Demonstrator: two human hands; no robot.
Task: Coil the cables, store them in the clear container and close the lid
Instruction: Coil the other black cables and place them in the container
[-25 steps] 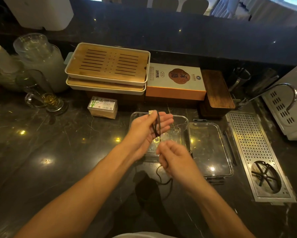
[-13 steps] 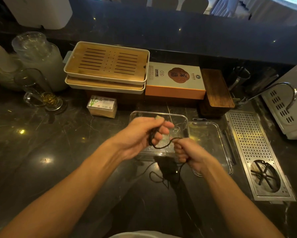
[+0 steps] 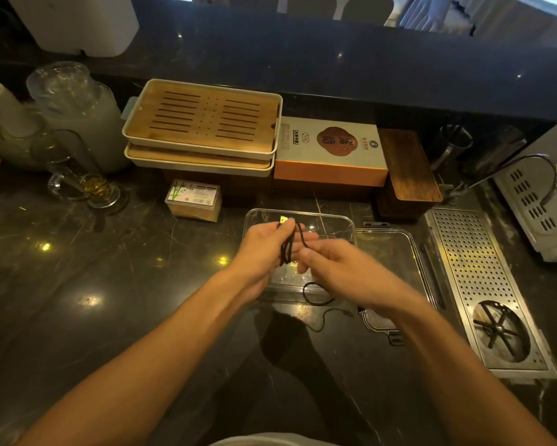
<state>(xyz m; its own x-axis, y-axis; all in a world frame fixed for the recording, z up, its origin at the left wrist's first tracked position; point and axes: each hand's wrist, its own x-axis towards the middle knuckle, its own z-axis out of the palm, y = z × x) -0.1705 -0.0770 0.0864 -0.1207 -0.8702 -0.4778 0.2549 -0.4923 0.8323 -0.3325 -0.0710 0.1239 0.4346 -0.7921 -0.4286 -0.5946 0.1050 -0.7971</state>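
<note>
At the centre of the frame the left hand pinches a bundle of upright loops of thin black cable, its pale plug poking up above the fingers. The right hand, blurred, seems to grip the strand just right of the loops. The loose tail drops toward the lower centre onto the dark marble tabletop, in front of the open clear plastic container.
</note>
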